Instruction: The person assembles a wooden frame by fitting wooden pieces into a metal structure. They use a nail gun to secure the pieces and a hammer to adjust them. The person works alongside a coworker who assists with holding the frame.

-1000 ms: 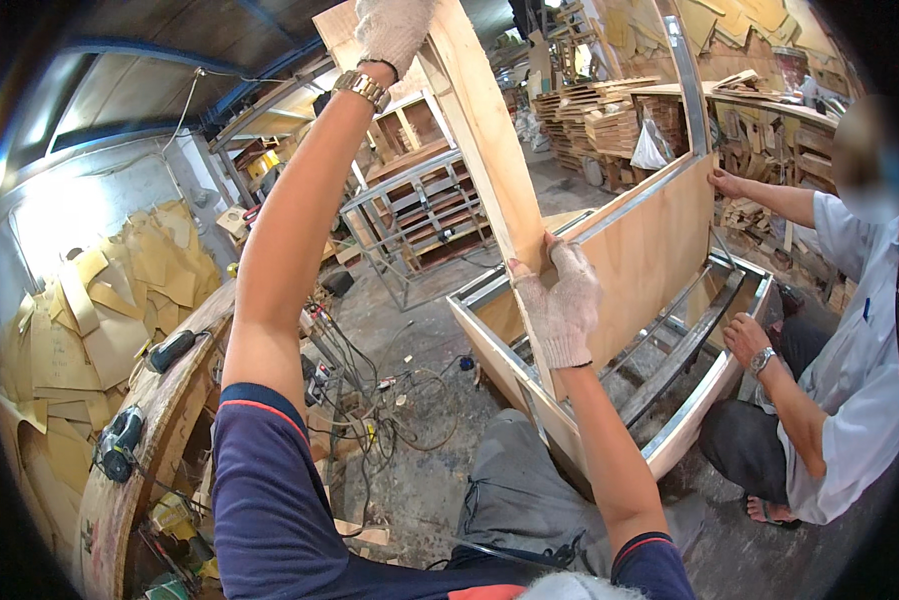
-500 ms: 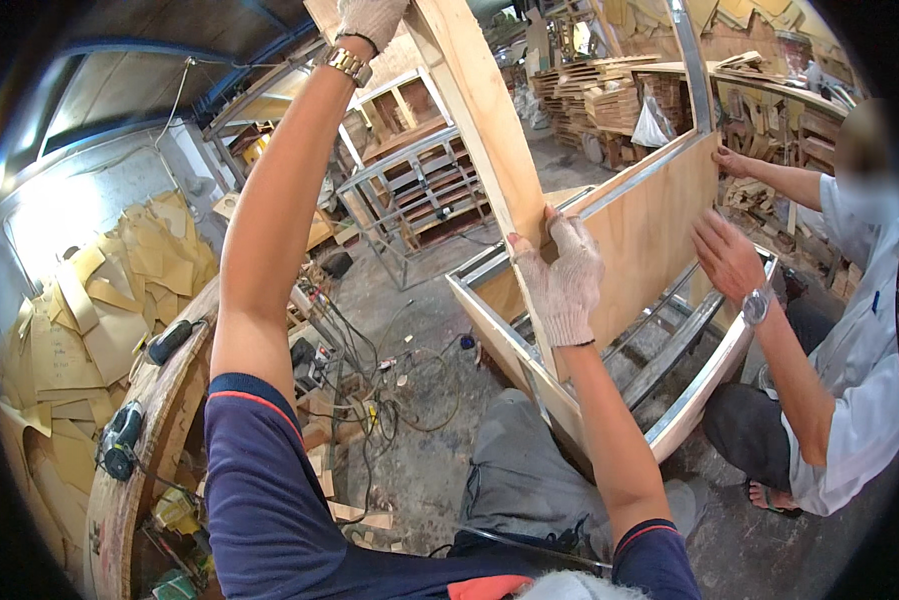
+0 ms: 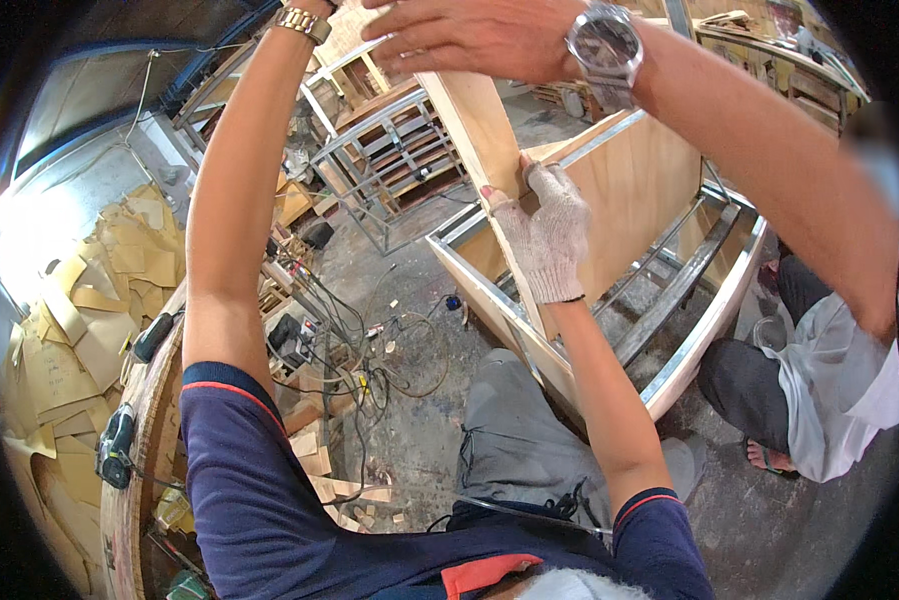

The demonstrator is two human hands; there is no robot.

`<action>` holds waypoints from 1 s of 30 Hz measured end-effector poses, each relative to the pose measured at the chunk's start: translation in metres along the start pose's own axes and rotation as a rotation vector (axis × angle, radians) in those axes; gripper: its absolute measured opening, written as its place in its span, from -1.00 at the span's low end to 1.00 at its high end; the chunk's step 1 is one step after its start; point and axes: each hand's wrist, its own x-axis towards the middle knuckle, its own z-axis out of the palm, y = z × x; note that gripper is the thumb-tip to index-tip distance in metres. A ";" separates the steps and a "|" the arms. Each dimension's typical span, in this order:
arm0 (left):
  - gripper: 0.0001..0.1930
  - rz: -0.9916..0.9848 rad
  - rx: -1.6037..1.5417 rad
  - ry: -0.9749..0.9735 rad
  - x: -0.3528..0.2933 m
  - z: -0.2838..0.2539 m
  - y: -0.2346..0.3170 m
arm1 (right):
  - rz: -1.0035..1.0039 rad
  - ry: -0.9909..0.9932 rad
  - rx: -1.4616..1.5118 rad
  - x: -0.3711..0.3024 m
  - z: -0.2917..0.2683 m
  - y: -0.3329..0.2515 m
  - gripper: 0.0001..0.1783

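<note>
Worn grey floor (image 3: 409, 445) surrounds a box frame (image 3: 694, 350), its rim lined with metal; far left of the box frame, tan sheets (image 3: 79, 350) lie heaped; nearer to it, but well apart, two power tools (image 3: 116, 450) sit on a wooden worktop (image 3: 149, 405); the person's left forearm (image 3: 231, 170) rises left of the box frame, a gold-toned watch (image 3: 304, 24) at the wrist; the left hand is cut off by the upper edge, so whether it grips anything cannot be told; tangled cables (image 3: 354, 350) lie on the floor left of the box frame, and a metal rack (image 3: 399, 140) stands beyond it; a wooden board (image 3: 479, 120) slants up and leftward from the box frame's near side; a co-worker's hand (image 3: 469, 38), fingers straight and slightly spread, crosses in front of the board's upper part; the gloved right hand (image 3: 552, 225) grips the board lower down; a plywood panel (image 3: 639, 190) stands across the box frame; the co-worker (image 3: 839, 400) crouches just right of the box frame.
</note>
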 end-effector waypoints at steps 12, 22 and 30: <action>-0.79 -0.224 -0.625 -0.154 -0.004 0.006 -0.016 | -0.022 -0.008 -0.015 -0.002 0.001 0.001 -0.31; -0.52 -0.478 -0.524 -0.356 0.006 -0.007 -0.020 | 0.259 -0.149 0.276 -0.068 -0.070 0.000 -0.29; -0.28 -0.575 -0.494 -0.505 0.033 -0.034 -0.044 | 0.485 -0.276 0.109 -0.166 -0.080 0.052 -0.36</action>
